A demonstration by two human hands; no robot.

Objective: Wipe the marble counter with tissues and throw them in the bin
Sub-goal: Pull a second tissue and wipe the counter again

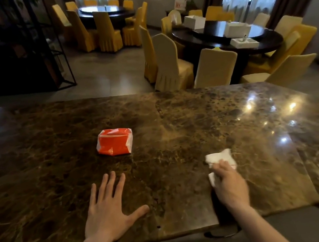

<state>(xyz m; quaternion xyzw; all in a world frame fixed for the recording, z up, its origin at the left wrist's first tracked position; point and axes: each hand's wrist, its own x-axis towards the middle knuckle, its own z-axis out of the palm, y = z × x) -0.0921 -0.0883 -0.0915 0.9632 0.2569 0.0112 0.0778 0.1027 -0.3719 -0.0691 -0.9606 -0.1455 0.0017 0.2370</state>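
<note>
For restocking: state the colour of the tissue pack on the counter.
Orange-red with white ends: the tissue pack shows best in the head view.

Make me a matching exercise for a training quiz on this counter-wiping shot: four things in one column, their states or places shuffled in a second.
Column 1:
1. left hand
2. right hand
3. orange tissue pack
4. white tissue

Column 2:
A. lying alone on the marble counter, beyond the hands
B. flat, fingers spread
C. crumpled under fingers
D. pressing down on paper

Pairs: 1-B, 2-D, 3-A, 4-C
</note>
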